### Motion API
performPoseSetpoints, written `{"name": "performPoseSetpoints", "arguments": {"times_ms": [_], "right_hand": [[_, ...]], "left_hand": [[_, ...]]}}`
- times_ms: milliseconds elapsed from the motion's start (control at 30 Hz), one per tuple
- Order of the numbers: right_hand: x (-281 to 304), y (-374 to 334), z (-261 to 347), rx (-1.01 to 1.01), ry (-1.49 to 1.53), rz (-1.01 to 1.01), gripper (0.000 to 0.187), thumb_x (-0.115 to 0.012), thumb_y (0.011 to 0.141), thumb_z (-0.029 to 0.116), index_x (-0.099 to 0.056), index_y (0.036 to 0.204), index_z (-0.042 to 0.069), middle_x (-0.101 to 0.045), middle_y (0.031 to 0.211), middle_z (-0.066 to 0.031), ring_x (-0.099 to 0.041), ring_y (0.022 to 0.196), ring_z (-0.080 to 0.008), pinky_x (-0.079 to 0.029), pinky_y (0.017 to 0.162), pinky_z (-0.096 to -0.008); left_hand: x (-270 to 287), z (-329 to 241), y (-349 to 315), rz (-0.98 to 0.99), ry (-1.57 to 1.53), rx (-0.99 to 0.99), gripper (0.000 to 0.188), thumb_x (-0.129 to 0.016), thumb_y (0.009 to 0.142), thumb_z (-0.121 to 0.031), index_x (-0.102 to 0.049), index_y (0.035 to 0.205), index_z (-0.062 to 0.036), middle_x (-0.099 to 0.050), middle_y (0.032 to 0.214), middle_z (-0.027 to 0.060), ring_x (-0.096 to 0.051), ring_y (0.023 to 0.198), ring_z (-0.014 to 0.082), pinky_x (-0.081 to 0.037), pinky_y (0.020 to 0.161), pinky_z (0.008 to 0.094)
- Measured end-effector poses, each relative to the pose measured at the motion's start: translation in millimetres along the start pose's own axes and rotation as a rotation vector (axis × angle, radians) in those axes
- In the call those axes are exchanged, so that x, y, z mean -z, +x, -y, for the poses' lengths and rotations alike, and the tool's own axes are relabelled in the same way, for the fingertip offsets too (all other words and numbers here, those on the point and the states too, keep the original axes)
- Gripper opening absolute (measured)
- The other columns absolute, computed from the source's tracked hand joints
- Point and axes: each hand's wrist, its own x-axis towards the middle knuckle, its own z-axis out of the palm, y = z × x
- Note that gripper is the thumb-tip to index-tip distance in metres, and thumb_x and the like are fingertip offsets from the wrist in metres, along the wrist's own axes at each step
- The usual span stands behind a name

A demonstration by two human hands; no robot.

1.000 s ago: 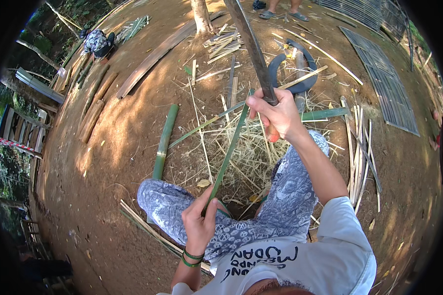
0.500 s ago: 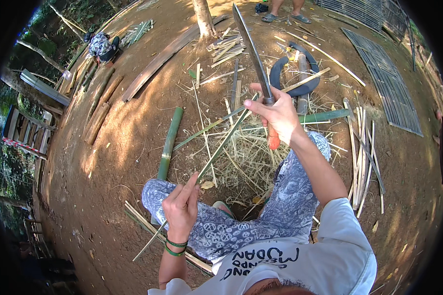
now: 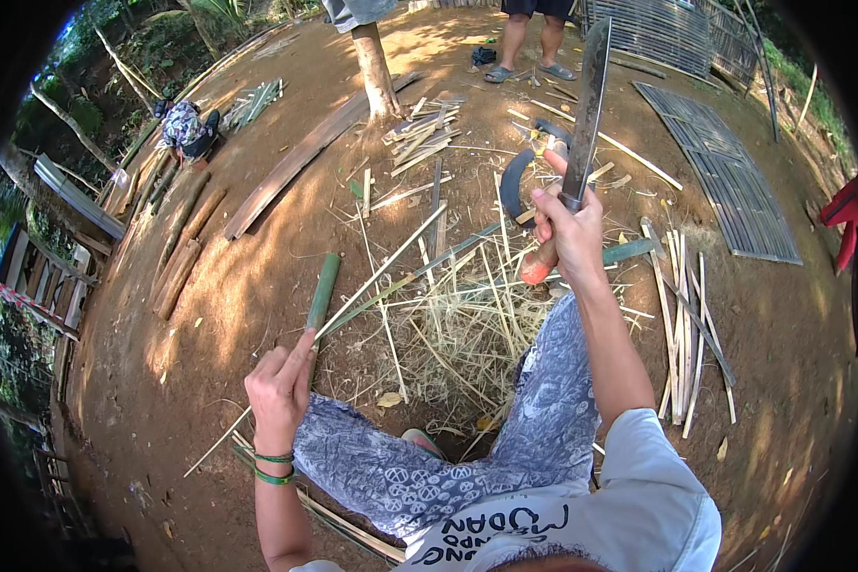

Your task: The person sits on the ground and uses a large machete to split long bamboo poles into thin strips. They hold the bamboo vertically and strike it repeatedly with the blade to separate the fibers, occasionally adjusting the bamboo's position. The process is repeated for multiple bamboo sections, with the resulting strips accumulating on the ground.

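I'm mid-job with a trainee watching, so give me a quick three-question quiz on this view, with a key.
1. Which hand grips the long grey metal knife with an orange-tipped handle?
2. True or false: the left hand is empty.
3. Lying on the brown dirt ground at right: (a) straight, pale bamboo strips; (b) a blue plastic bucket; (c) a coiled white rope?

Key:
1. The right hand.
2. False; it holds a long, thin, pale bamboo strip.
3. a.
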Motion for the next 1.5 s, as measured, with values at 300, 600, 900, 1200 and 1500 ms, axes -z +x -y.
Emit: {"name": "performPoseSetpoints", "arguments": {"times_ms": [300,600,900,1200,1500], "right_hand": [[21.7,-11.7,-8.4,-0.021,-0.403,0.012,0.064,-0.076,0.088,0.026,-0.051,0.14,0.0,-0.069,0.088,-0.0072,-0.051,0.047,-0.0058,-0.039,0.041,-0.0235],[-19.9,-59.2,-35.4,-0.293,-0.097,0.265,0.049,-0.071,0.093,0.022,-0.057,0.133,-0.002,-0.066,0.069,-0.0068,-0.048,0.044,-0.0054,-0.035,0.04,-0.0209],[-82.0,-56.2,-78.2,-0.541,0.112,0.217,0.04,-0.069,0.094,0.034,-0.064,0.112,-0.001,-0.07,0.08,-0.0114,-0.048,0.047,-0.0073,-0.038,0.042,-0.0225],[-85.0,-35.3,-109.0,-0.509,0.402,-0.118,0.031,-0.075,0.089,0.02,-0.06,0.108,0.0,-0.072,0.094,-0.0136,-0.052,0.055,-0.0098,-0.046,0.05,-0.0255],[-78.6,-21.2,-104.4,-0.443,0.504,-0.167,0.025,-0.075,0.09,0.012,-0.058,0.107,0.004,-0.064,0.09,-0.008,-0.051,0.059,-0.0102,-0.043,0.053,-0.0265]], "left_hand": [[14.6,45.4,97.5,-0.655,-0.098,0.066,0.019,-0.07,0.09,-0.006,-0.069,0.109,-0.003,-0.061,0.095,0.0068,-0.058,0.089,0.0171,-0.047,0.072,0.0319],[12.8,46.4,129.5,-0.756,-0.931,0.388,0.018,-0.064,0.097,-0.007,-0.06,0.114,-0.0009,-0.059,0.102,0.0058,-0.061,0.092,0.0113,-0.054,0.079,0.0258],[-53.3,-28.3,67.7,-0.731,-1.472,0.562,0.017,-0.062,0.098,-0.006,-0.056,0.114,-0.0066,-0.061,0.106,0.005,-0.063,0.097,0.0156,-0.055,0.091,0.0321],[-75.6,-54.1,38.9,-0.733,-1.479,0.71,0.017,-0.064,0.096,-0.004,-0.056,0.111,-0.0037,-0.066,0.102,0.008,-0.068,0.094,0.0177,-0.058,0.087,0.0313],[-83.6,-63.2,48.6,-0.687,-1.499,0.735,0.023,-0.065,0.095,-0.003,-0.054,0.116,-0.0013,-0.067,0.105,0.013,-0.07,0.092,0.021,-0.06,0.083,0.0313]]}}
